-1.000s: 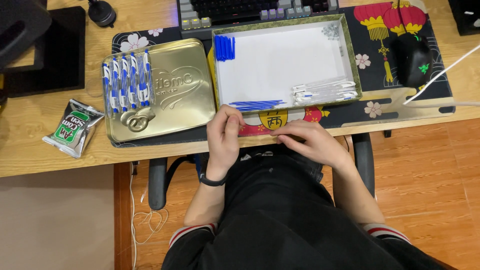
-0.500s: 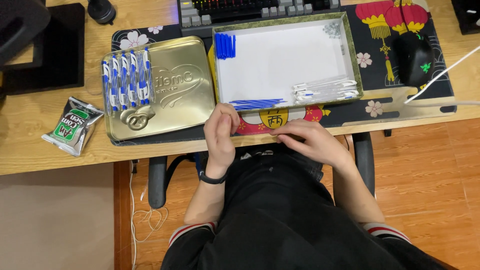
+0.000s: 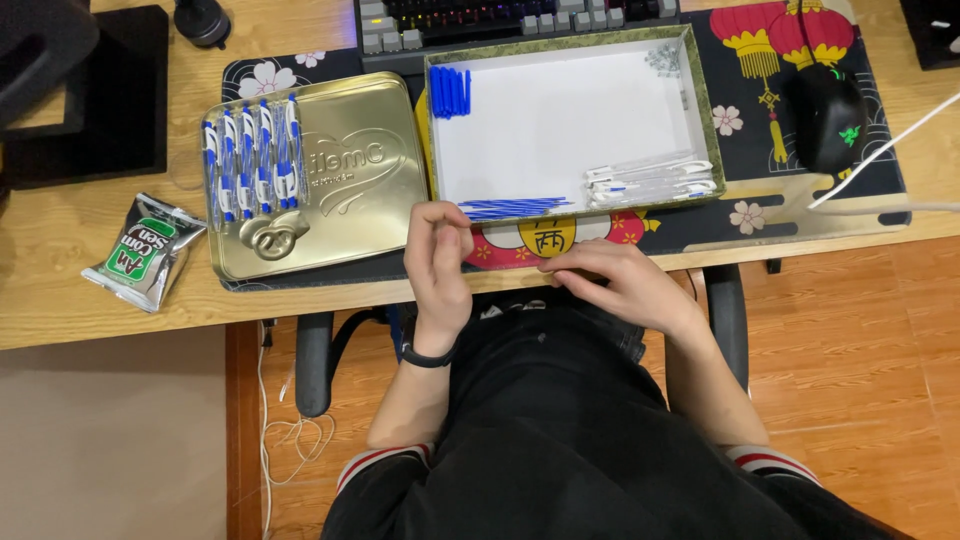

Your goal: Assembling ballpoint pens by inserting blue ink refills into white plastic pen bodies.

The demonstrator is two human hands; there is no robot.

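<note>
At the surface's (image 3: pixel 60 310) near edge, the left hand (image 3: pixel 438 262) curls its fingers at 6 o'clock from the white tray (image 3: pixel 560 125); what it pinches I cannot tell. The right hand (image 3: pixel 610 282) lies half-curled beside it. Blue refills (image 3: pixel 512 208) lie along the tray's near wall, assembled pens (image 3: pixel 252 160) on the gold tin lid (image 3: pixel 350 190) at 9 o'clock.
</note>
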